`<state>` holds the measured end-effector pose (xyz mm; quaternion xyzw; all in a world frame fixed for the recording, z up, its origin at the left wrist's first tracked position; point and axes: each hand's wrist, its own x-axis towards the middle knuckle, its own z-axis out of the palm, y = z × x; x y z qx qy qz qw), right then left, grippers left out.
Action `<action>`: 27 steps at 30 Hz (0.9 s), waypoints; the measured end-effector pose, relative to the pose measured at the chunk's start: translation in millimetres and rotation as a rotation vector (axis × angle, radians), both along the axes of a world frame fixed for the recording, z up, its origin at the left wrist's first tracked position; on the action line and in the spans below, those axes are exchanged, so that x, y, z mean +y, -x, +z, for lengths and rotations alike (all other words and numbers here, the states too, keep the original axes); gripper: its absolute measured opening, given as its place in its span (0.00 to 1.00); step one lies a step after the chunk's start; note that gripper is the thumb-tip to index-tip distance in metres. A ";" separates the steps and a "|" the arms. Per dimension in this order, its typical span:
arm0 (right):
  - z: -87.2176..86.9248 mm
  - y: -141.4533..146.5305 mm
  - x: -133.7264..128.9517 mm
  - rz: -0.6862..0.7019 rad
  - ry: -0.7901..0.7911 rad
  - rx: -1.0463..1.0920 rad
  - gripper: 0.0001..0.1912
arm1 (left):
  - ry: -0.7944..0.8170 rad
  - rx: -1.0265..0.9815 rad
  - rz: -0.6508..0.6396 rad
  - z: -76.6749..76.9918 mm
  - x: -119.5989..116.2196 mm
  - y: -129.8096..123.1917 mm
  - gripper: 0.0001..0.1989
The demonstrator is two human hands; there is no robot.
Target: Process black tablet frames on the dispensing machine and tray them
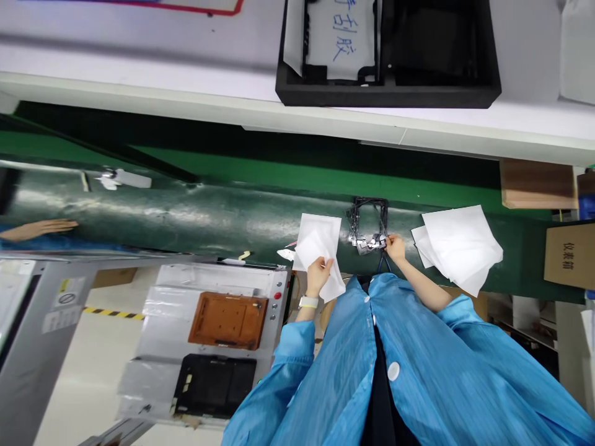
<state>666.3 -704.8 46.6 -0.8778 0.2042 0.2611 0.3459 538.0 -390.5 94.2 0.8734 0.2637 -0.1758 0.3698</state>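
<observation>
My left hand [318, 277], with a white band on its wrist, pinches the lower part of thin white sheets [320, 232]. They lie overlapped on the dark green bench, and one hangs over its near edge. To the right of them rests a stack of thin black rectangular frames [385, 217] with silvery pieces along the near side. My right hand [396, 248] has its fingers closed at the near right corner of this stack; the fingertips are small and partly hidden. Farther right lies a loose pile of larger white sheets [462, 244].
Beyond the bench, a white shelf [139, 87] carries a black tray [390, 96]. At left are a co-worker's hand [44, 229] and a white tool-like item [132, 179]. A machine bed holding orange [227, 319] and black plates [216, 384] stands lower left; cardboard boxes [569, 254] are right.
</observation>
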 end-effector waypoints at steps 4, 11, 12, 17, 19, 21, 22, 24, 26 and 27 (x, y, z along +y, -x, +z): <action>21.8 8.3 -27.5 -0.059 -0.109 -0.094 0.20 | 0.018 0.038 -0.028 -24.4 -13.9 -14.0 0.18; 50.6 18.8 -65.9 -0.138 -0.213 -0.215 0.32 | 0.031 0.055 -0.067 -42.0 -20.9 -26.6 0.19; 55.1 20.6 -68.1 -0.133 -0.234 -0.219 0.33 | 0.031 0.056 -0.071 -42.9 -21.5 -28.3 0.19; 86.4 28.6 -65.2 -0.026 -0.323 -0.218 0.32 | 0.014 0.043 -0.095 -41.2 -25.1 -32.6 0.19; 100.5 27.7 -59.9 0.033 -0.329 -0.221 0.29 | -0.001 0.030 -0.107 -38.1 -27.0 -32.8 0.19; 112.3 23.9 -52.8 0.092 -0.313 -0.230 0.23 | -0.019 0.015 -0.120 -34.2 -29.8 -32.8 0.18; 116.6 21.4 -48.6 0.119 -0.300 -0.237 0.20 | -0.029 0.007 -0.128 -32.3 -31.7 -32.8 0.18; 121.6 16.2 -38.7 0.160 -0.276 -0.254 0.14 | -0.043 -0.011 -0.144 -28.8 -36.8 -33.0 0.18; 122.5 11.6 -26.9 0.187 -0.259 -0.272 0.10 | -0.048 -0.027 -0.157 -26.0 -43.4 -33.4 0.18; 122.2 9.5 -20.7 0.196 -0.251 -0.281 0.08 | -0.048 -0.035 -0.163 -24.8 -47.0 -33.6 0.18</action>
